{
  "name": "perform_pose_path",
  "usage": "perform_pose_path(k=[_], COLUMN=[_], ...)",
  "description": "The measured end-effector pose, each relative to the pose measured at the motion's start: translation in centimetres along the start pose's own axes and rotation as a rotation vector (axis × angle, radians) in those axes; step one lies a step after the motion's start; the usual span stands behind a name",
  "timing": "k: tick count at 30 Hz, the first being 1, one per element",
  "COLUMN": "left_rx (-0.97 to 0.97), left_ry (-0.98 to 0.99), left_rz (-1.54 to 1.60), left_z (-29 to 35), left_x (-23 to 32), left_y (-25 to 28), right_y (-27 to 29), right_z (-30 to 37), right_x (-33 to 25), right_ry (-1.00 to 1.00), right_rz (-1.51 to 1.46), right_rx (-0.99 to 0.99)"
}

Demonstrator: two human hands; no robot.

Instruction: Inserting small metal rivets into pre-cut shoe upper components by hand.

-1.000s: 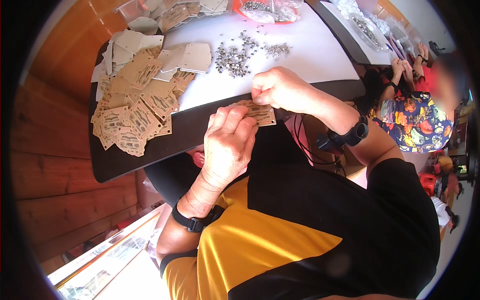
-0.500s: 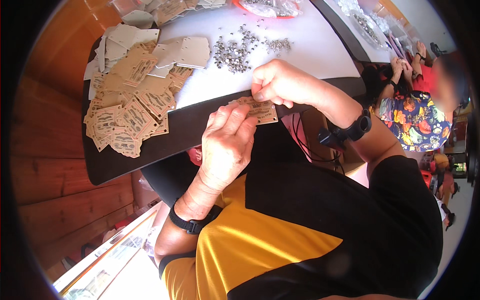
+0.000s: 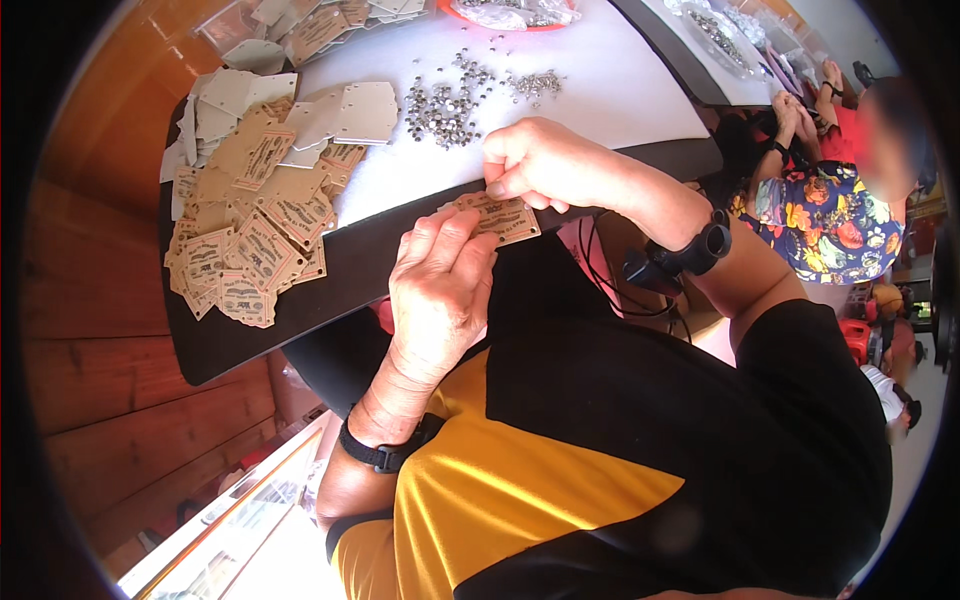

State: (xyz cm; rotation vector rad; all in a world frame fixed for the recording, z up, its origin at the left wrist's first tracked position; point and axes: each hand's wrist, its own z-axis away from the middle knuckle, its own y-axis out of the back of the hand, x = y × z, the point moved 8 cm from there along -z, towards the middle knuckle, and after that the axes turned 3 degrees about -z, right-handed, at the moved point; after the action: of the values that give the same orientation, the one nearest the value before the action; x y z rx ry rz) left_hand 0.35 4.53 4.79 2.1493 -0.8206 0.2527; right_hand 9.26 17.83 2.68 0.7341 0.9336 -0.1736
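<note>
A printed brown card with small holes is at the table's near edge, its far-left part covered by fingers. My left hand is closed on the card's left side, back of the hand up. My right hand is curled in a pinch at the card's upper edge, thumb pressed down there. Whatever sits between those fingertips is hidden. Beyond my right hand lie a scatter of small shiny metal studs and a smaller group of tiny silver pieces.
To the left, a heap of printed brown cards reaches the dark table edge. Pale blank cards lie behind it. A red-rimmed dish with plastic bags stands at the back. At right, a person in a floral top sits by another table.
The whole view has shifted slightly, moving the table and hands a little left in the picture. Both hands stay at the card, their grip nearly the same.
</note>
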Motion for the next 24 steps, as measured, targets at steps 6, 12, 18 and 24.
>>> perform_pose_path(k=[6, 12, 18, 24], left_rx=[0.005, 0.001, -0.012, 0.032], left_ry=[-0.004, -0.017, 0.014, -0.013], left_rz=[-0.004, -0.002, 0.0, -0.028], left_z=[0.0, -0.4, -0.5, -0.5], left_x=[0.0, 0.0, -0.1, -0.2], left_y=[0.0, 0.0, -0.1, 0.0], right_y=[0.1, 0.2, 0.4, 0.8], right_z=[0.1, 0.1, 0.7, 2.2], right_x=[-0.1, 0.1, -0.5, -1.8], right_ry=[0.003, -0.003, 0.076, 0.539], right_rz=[0.006, -0.014, -0.013, 0.366], right_rx=[0.014, 0.043, 0.072, 0.345])
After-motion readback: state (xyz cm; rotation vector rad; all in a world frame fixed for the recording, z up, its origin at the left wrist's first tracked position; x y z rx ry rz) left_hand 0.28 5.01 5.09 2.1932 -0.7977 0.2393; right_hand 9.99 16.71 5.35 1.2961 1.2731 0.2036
